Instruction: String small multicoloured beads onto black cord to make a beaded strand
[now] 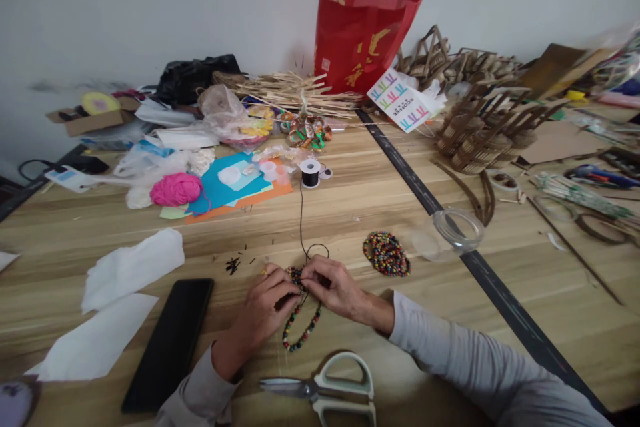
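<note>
Right of phone [169, 345], past gap: left hand [264, 301], right hand [341, 288] hold bead-string [293, 347].

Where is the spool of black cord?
In the head view, the spool stands near the centre, beyond the right hand, just right of the orange sheet.

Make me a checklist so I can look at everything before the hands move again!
1. Bead strand held: ok, the left hand and right hand meet at its upper end.
2. Black cord joined to its spool: ok, it runs from there toward the hands.
3. Cord free of loops: not ok, one loop curls just above the right hand.
4. Knot tied: cannot tell, the fingers cover that spot.
5. Scissors nearby: ok, on the table just below the strand.
6. Bead pile out of the way: ok, apart from both hands.
</note>
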### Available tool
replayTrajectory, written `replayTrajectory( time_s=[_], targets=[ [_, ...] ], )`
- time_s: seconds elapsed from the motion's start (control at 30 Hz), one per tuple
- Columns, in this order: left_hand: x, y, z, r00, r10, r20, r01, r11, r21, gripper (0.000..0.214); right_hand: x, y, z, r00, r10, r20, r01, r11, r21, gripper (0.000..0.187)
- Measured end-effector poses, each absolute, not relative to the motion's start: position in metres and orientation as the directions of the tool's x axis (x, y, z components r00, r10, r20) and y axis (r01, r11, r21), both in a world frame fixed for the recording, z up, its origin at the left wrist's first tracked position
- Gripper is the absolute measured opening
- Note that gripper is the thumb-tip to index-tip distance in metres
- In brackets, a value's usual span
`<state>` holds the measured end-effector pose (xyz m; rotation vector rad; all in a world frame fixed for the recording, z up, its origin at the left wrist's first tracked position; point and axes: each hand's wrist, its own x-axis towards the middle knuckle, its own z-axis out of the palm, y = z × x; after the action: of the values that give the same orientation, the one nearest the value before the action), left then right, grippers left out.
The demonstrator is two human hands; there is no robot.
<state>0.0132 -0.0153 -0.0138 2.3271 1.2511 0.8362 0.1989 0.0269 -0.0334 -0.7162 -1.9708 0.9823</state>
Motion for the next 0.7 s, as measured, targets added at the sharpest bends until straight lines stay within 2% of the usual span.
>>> replayTrajectory(
  time_s=[0.5, 0.6, 0.7],
  targets=[
    [0.0133, -0.0143, -0.0161, 0.461, 0.834, 0.303, 0.650, -0.550, 0.524, 0.014, 0.2001, 0.0257, -0.0275, -0.540, 0.755, 0.372, 0.140, 0.516, -0.845, 0.010],
    [0.0141, -0.0143, -0.0144, 0.442, 0.842, 0.308, 0.639, -0.537, 0.550, 0.015, 0.2000, 0.0257, -0.0278, -0.537, 0.753, 0.380, 0.138, 0.523, -0.841, 0.011],
    [0.0129, -0.0135, -0.0146, 0.396, 0.866, 0.307, 0.601, -0.497, 0.626, 0.014, 0.2000, 0.0258, -0.0289, -0.537, 0.753, 0.380, 0.140, 0.524, -0.840, 0.010]
  ],
)
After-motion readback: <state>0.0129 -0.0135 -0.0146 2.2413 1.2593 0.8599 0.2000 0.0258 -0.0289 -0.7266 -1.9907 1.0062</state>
